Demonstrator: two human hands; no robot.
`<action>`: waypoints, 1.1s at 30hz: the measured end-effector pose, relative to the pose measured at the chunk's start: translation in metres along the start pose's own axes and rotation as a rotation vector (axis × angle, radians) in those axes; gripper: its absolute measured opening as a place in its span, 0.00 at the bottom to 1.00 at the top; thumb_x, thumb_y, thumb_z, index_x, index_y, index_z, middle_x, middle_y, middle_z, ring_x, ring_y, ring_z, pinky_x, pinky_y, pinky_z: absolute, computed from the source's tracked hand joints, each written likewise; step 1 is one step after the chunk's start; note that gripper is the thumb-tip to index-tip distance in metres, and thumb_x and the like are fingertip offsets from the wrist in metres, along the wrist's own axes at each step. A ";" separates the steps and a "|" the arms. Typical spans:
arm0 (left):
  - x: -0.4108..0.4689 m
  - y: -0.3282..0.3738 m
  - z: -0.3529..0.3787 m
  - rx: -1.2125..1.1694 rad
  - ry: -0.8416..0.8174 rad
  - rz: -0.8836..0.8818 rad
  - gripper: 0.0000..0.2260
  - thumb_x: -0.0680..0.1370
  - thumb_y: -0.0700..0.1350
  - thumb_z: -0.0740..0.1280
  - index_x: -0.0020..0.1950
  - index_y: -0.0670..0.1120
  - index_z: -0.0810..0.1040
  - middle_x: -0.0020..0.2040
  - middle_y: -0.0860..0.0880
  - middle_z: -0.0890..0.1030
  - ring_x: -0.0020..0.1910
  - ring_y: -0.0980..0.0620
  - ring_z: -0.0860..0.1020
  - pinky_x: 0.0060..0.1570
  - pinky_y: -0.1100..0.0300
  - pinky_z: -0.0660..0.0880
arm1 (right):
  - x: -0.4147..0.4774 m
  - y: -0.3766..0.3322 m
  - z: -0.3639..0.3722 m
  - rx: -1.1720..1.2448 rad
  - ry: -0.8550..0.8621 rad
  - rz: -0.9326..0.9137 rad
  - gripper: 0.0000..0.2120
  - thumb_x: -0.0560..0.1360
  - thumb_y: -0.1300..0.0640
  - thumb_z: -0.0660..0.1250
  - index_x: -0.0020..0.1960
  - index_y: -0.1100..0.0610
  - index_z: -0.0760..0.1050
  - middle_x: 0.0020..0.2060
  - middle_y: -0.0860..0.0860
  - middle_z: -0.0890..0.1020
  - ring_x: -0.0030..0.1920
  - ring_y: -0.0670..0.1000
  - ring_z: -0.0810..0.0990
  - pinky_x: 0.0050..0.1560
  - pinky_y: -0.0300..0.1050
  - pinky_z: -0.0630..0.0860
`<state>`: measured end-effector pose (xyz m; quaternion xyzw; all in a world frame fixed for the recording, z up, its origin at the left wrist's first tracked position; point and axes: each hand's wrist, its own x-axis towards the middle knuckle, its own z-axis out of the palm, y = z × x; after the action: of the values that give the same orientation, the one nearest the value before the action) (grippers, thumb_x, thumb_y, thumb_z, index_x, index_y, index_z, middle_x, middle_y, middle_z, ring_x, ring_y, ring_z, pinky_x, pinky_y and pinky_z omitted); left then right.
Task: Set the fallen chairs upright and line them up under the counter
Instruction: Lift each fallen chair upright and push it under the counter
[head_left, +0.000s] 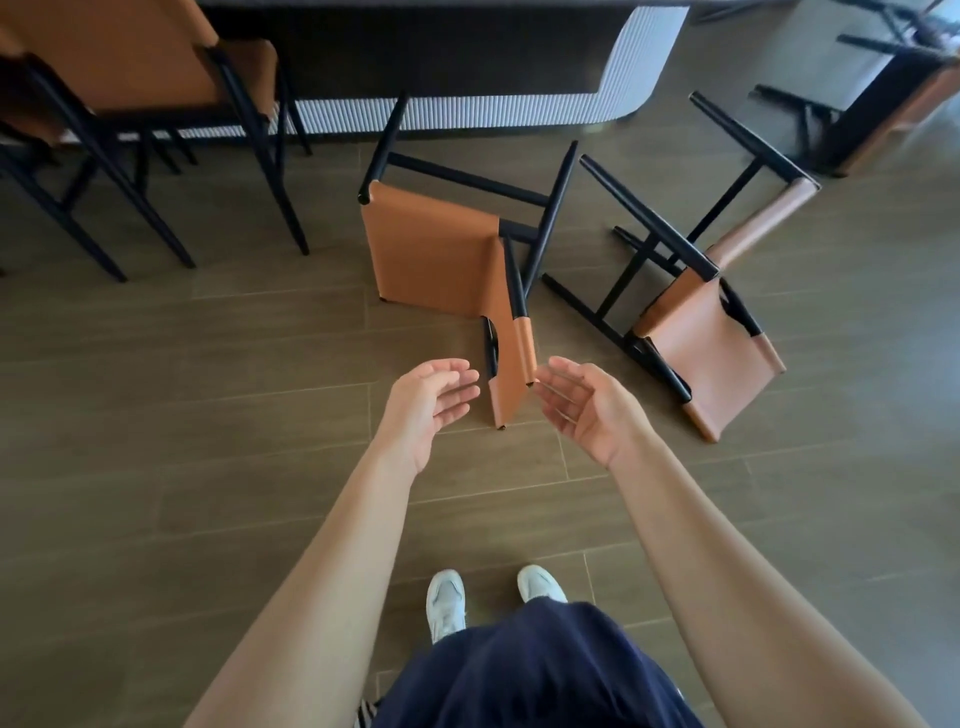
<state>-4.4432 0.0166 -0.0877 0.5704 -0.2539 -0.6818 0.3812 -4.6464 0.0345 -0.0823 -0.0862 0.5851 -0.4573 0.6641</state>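
A tan leather chair with black metal legs (436, 249) lies on its side on the floor in the middle, its legs pointing toward the counter (467, 111). Its backrest edge (511, 374) points toward me. My left hand (428, 402) and my right hand (582, 402) hover on either side of that backrest, palms facing each other, fingers relaxed, holding nothing. A second fallen chair (711, 312) lies to the right, legs up and to the left. A third fallen chair (883, 98) lies at the far right.
Upright tan chairs (130, 67) stand at the counter on the left. The counter has a ribbed white base with a rounded corner. Wood-look floor planks (208, 415) stretch in front of me. My white shoes (447, 597) stand below.
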 end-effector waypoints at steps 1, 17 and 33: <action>-0.001 -0.004 0.004 0.002 0.010 -0.003 0.11 0.79 0.36 0.59 0.54 0.43 0.80 0.49 0.46 0.86 0.50 0.49 0.84 0.52 0.55 0.78 | 0.002 -0.001 -0.005 -0.008 -0.008 0.006 0.12 0.79 0.58 0.62 0.58 0.57 0.80 0.50 0.54 0.86 0.49 0.51 0.86 0.53 0.48 0.79; 0.032 -0.094 0.084 -0.066 0.102 -0.042 0.11 0.80 0.36 0.59 0.56 0.42 0.79 0.50 0.46 0.85 0.51 0.48 0.84 0.55 0.53 0.78 | 0.080 0.002 -0.109 -0.180 -0.042 0.118 0.12 0.80 0.58 0.61 0.58 0.58 0.80 0.50 0.54 0.86 0.49 0.52 0.86 0.47 0.46 0.79; 0.211 -0.258 0.047 -0.102 0.164 0.019 0.09 0.79 0.44 0.66 0.58 0.45 0.79 0.50 0.48 0.85 0.52 0.51 0.83 0.55 0.55 0.78 | 0.276 0.148 -0.148 -0.104 0.028 0.101 0.12 0.80 0.55 0.61 0.58 0.59 0.78 0.51 0.58 0.86 0.48 0.54 0.85 0.50 0.48 0.78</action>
<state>-4.5603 -0.0086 -0.4023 0.6018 -0.1920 -0.6412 0.4357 -4.7264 -0.0148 -0.4157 -0.0845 0.6209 -0.3934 0.6728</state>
